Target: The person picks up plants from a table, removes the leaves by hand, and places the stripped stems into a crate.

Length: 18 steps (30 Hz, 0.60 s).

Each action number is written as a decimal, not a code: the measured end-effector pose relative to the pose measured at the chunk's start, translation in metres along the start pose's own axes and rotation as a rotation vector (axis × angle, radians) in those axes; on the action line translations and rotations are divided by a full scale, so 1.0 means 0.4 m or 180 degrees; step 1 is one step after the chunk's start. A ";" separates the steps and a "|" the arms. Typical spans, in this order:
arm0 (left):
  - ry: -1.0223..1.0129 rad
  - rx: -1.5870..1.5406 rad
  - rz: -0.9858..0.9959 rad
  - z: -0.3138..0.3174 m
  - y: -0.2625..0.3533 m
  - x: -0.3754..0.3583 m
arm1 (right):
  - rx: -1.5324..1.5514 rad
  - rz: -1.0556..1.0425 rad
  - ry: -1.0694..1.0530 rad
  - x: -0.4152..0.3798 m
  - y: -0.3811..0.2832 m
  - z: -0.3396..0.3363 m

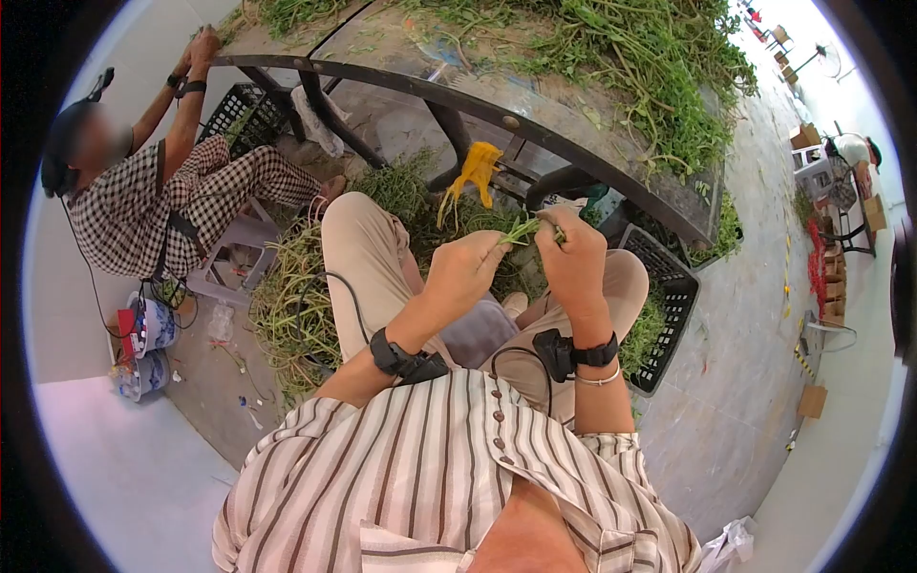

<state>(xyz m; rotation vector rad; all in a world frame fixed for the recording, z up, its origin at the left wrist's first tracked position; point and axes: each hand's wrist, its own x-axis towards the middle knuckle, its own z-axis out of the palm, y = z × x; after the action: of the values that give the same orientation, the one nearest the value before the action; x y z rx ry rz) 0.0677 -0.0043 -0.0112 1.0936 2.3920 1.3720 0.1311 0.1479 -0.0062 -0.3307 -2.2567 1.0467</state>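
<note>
My left hand [466, 270] is closed, with a small bunch of green stems [521, 231] sticking out between its thumb and fingers. Close beside it, my right hand [575, 250] pinches the other side of the same stems. Both hands are above my knees, just short of the table edge. Loose leafy greens [659, 86] are heaped on the table [535, 91] beyond them. A yellow cloth or bag [475, 177] hangs near the table's edge, left of the stems.
A black crate [676, 286] with greens is at my right knee. A pile of stems [287, 296] lies on the floor to the left. Further left, a co-worker [124, 191] sits on a plastic stool [239, 258], hands at the table. Boxes [831, 277] stand far right.
</note>
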 end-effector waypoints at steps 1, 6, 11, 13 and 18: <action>-0.0033 -0.0008 -0.0018 0.001 0.000 0.000 | 0.0039 0.0073 0.0021 -0.001 -0.001 -0.001; 0.0003 -0.0081 0.0093 0.014 -0.004 0.003 | 0.0112 0.0195 0.0072 -0.002 0.006 -0.004; 0.0029 -0.0169 0.0158 0.023 -0.005 0.006 | 0.0233 0.0306 0.0072 0.000 0.006 -0.012; -0.0005 -0.0164 0.0131 0.026 -0.003 0.007 | 0.0197 0.0343 0.0044 0.000 0.010 -0.016; -0.0036 -0.0142 0.0116 0.022 0.005 0.009 | 0.0001 0.0163 0.0135 -0.003 0.021 -0.008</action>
<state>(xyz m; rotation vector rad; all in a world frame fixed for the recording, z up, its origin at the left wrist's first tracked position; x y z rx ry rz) 0.0703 0.0045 -0.0137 1.1359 2.3332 1.4198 0.1338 0.1548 -0.0113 -0.4089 -2.2211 1.0564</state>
